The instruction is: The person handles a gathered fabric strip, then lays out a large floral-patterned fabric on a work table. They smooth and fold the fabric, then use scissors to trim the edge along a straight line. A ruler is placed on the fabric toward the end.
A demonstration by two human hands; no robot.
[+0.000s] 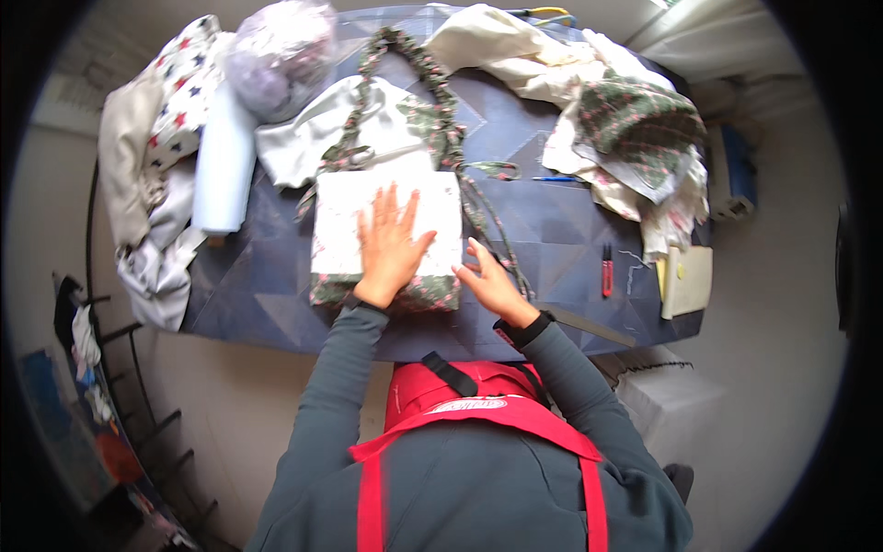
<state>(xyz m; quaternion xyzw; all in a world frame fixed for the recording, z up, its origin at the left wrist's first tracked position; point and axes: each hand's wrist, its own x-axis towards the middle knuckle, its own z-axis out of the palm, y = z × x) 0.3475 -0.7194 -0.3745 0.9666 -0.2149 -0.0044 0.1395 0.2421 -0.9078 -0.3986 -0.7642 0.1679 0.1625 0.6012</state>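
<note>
A flat sewn bag-like piece of white fabric (336,216) with a dark green floral band along its near edge lies on the table in front of me. My left hand (390,244) rests flat on it, fingers spread. At its right edge is my right hand (494,283), fingers apart and holding nothing I can see. Beyond the piece, a gathered green floral strap (402,39) forms a loop over a whitish cloth (322,124). Thin floral ties (487,221) trail along the right side.
A blue-grey patterned cloth (248,304) covers the table. At left are a pale blue roll (223,166), a stuffed clear bag (283,55) and draped fabrics (138,138). Piled fabric (635,129), red snips (607,270), a blue pen (557,178), a notebook (690,281) and a ruler (589,326) lie at right.
</note>
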